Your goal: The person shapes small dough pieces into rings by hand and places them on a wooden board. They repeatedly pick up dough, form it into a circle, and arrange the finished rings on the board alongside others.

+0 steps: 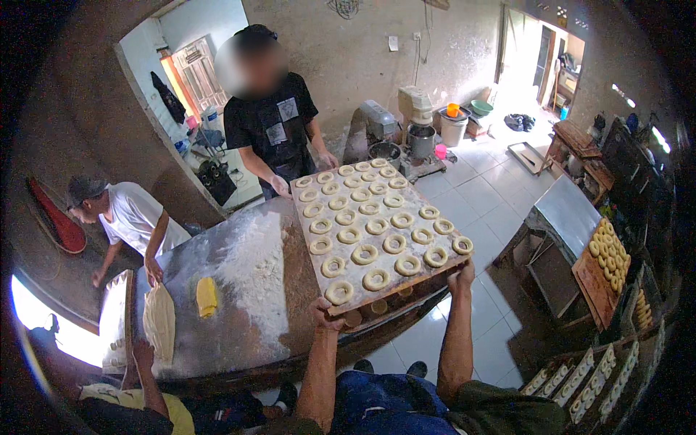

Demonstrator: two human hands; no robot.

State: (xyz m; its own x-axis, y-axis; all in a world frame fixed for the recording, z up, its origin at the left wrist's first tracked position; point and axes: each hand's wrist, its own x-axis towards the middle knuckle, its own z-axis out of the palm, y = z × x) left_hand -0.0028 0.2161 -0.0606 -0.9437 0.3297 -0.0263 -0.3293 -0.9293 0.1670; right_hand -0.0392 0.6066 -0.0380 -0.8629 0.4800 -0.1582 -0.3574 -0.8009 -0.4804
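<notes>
I hold the near edge of a wooden board with both hands. Rows of pale dough rings lie across its floured top. My left hand is closed round the near left corner, and my right hand grips the near right corner. Opposite me, a person in a black shirt has hands at the board's far corners. Under the near edge a few more rings show, partly hidden by the board. My fingers are mostly hidden beneath the wood.
Left of the board stretches a floured worktable with a yellow dough block. A person in white handles a pale dough sheet; another sits near lower left. Right are a board of rings and trays. Mixers stand behind.
</notes>
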